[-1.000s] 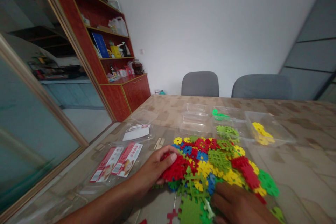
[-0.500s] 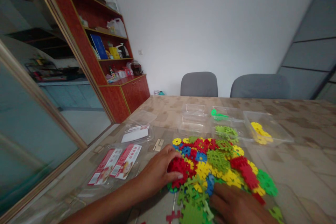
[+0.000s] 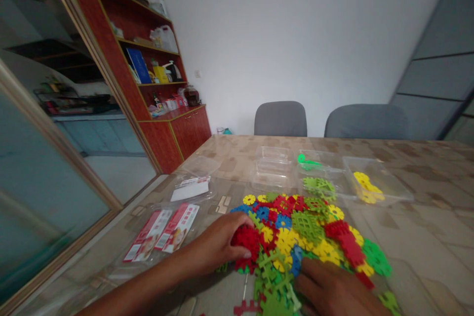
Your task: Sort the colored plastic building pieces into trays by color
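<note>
My left hand (image 3: 224, 242) is closed around a bunch of red plastic interlocking pieces (image 3: 247, 239) at the left side of a colourful pile. The thumb presses on their near side and the fingers curl over the far side. At the pile's front right, my right hand (image 3: 329, 286) has its fingers bent and held together; whatever lies beneath them is hidden. Close to its fingertips are light green interlocking pieces (image 3: 276, 296) and a blue piece (image 3: 296, 259). Yellow flower-shaped discs (image 3: 287, 241) fill the middle of the pile.
Behind the pile stand clear plastic boxes (image 3: 274, 177); one clear box (image 3: 398, 192) holds yellow discs (image 3: 366, 188), another bright green pieces (image 3: 310, 163). Clear lids with printed cards (image 3: 177, 227) lie to the left. Two grey chairs (image 3: 280, 118) stand across the patterned table (image 3: 437, 237).
My left hand has shifted slightly left with the red pieces, uncovering blue and green pieces behind them. My right hand has barely moved.
</note>
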Tool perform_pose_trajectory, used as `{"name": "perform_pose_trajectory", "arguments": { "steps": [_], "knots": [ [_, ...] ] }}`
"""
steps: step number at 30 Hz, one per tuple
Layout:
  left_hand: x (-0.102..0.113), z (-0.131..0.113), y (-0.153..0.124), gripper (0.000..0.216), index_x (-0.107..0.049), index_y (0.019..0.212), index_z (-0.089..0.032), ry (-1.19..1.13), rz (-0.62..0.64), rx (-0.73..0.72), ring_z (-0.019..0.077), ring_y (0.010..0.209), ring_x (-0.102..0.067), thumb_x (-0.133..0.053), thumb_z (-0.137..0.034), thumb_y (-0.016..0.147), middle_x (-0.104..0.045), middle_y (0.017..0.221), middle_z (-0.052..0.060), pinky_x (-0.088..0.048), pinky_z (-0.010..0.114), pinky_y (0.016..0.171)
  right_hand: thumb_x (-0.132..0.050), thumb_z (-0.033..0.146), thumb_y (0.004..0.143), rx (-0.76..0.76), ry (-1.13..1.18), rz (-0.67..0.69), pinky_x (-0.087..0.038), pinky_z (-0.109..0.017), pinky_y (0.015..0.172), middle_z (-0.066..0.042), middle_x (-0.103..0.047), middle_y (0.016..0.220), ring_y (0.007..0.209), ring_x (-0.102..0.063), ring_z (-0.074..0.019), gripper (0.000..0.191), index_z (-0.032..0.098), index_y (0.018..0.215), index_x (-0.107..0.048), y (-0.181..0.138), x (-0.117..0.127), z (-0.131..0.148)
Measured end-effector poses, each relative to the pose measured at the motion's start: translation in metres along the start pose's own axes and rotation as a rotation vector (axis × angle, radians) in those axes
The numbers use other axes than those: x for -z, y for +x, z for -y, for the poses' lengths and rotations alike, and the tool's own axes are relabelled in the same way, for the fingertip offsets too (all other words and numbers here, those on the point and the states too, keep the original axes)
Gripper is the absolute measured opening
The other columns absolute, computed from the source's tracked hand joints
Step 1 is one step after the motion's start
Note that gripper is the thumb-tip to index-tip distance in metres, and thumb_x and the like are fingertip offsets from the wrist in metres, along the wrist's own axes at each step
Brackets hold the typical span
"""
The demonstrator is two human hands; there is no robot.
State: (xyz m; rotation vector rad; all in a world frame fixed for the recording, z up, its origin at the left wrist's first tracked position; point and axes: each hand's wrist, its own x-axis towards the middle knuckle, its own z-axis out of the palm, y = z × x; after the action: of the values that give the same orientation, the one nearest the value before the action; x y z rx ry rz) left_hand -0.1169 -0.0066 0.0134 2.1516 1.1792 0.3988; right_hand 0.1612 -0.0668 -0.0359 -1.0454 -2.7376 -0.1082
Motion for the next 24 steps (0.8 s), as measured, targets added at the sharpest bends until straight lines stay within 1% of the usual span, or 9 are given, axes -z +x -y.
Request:
{"name": "perform_pose_trajectory", "arguments": {
  "steps": [1, 3, 5, 10, 13, 17, 19, 22, 24],
  "knots": [
    [0.000, 0.000, -0.001, 0.033, -0.062, 0.108, -0.022, 0.011, 0.016, -0.009, 0.0204, 0.096, -0.055, -0.074, -0.021, 0.078, -0.062, 0.104, 0.000, -0.038, 0.027, 0.084, -0.063, 0.007, 0.073, 0.001, -0.007, -0.006, -0.042, -0.023, 0.052, 0.002, -0.064, 0.083, 0.063, -0.063, -0.0156, 0.024, 0.024, 0.085, -0.052, 0.000, -0.001, 0.000],
    [0.001, 0.000, -0.002, 0.034, -0.062, 0.108, -0.022, 0.023, 0.055, -0.021, 0.0210, 0.097, -0.055, -0.075, -0.024, 0.077, -0.061, 0.106, 0.001, -0.039, 0.028, 0.085, -0.063, 0.006, 0.071, 0.014, -0.028, -0.012, -0.041, -0.024, 0.051, 0.002, -0.064, 0.080, 0.059, -0.062, -0.0150, 0.025, 0.024, 0.083, -0.051, 0.000, -0.002, 0.000],
    [0.000, 0.001, -0.004, 0.029, -0.061, 0.101, -0.021, 0.015, 0.066, -0.011, 0.0198, 0.094, -0.055, -0.076, -0.025, 0.076, -0.060, 0.103, 0.000, -0.039, 0.026, 0.082, -0.063, 0.005, 0.070, 0.027, -0.037, -0.024, -0.040, -0.024, 0.050, 0.003, -0.063, 0.077, 0.056, -0.060, -0.0142, 0.026, 0.024, 0.080, -0.050, 0.001, -0.001, -0.001],
    [0.004, -0.003, -0.006, 0.021, -0.059, 0.090, -0.020, -0.030, 0.065, -0.009, 0.0158, 0.081, -0.053, -0.075, -0.022, 0.076, -0.060, 0.089, -0.004, -0.037, 0.022, 0.069, -0.065, 0.009, 0.078, 0.012, 0.014, -0.085, -0.039, -0.022, 0.048, 0.004, -0.064, 0.074, 0.055, -0.060, -0.0132, 0.022, 0.024, 0.079, -0.049, 0.004, 0.014, -0.001],
    [0.010, -0.008, -0.002, 0.022, -0.060, 0.097, -0.021, -0.029, -0.020, -0.009, 0.0157, 0.075, -0.054, -0.072, -0.026, 0.080, -0.061, 0.084, -0.005, -0.036, 0.023, 0.066, -0.064, 0.010, 0.082, -0.038, 0.058, -0.124, -0.042, -0.021, 0.049, 0.002, -0.066, 0.076, 0.057, -0.063, -0.0142, 0.018, 0.024, 0.081, -0.052, 0.006, 0.025, -0.003],
    [0.018, -0.015, 0.009, 0.027, -0.060, 0.113, -0.022, -0.016, -0.149, -0.100, 0.0204, 0.089, -0.060, -0.064, -0.032, 0.088, -0.067, 0.101, 0.000, -0.042, 0.028, 0.080, -0.062, 0.014, 0.087, -0.062, 0.124, -0.164, -0.045, -0.021, 0.051, 0.002, -0.068, 0.076, 0.060, -0.065, -0.0155, 0.014, 0.024, 0.083, -0.054, 0.007, 0.030, -0.006],
    [0.023, -0.018, 0.019, 0.021, -0.061, 0.109, -0.021, -0.013, -0.177, -0.136, 0.0213, 0.092, -0.062, -0.060, -0.032, 0.091, -0.069, 0.102, 0.001, -0.043, 0.028, 0.082, -0.062, 0.014, 0.087, -0.058, 0.133, -0.164, -0.046, -0.021, 0.051, 0.002, -0.068, 0.075, 0.060, -0.065, -0.0153, 0.013, 0.024, 0.083, -0.055, 0.007, 0.030, -0.007],
    [0.034, -0.019, 0.042, 0.014, -0.062, 0.099, -0.019, 0.085, -0.275, -0.194, 0.0206, 0.088, -0.062, -0.059, -0.031, 0.091, -0.069, 0.094, 0.001, -0.044, 0.028, 0.079, -0.063, 0.011, 0.085, -0.070, 0.133, -0.149, -0.046, -0.021, 0.052, 0.001, -0.069, 0.077, 0.060, -0.066, -0.0150, 0.014, 0.024, 0.082, -0.056, 0.008, 0.031, -0.008],
    [0.044, -0.018, 0.065, 0.015, -0.062, 0.101, -0.018, 0.165, -0.354, -0.224, 0.0212, 0.091, -0.062, -0.061, -0.028, 0.090, -0.068, 0.097, 0.003, -0.043, 0.028, 0.082, -0.063, 0.010, 0.084, -0.067, 0.126, -0.131, -0.047, -0.020, 0.052, 0.001, -0.069, 0.078, 0.060, -0.066, -0.0148, 0.015, 0.023, 0.081, -0.057, 0.008, 0.032, -0.009]
  ]
}}
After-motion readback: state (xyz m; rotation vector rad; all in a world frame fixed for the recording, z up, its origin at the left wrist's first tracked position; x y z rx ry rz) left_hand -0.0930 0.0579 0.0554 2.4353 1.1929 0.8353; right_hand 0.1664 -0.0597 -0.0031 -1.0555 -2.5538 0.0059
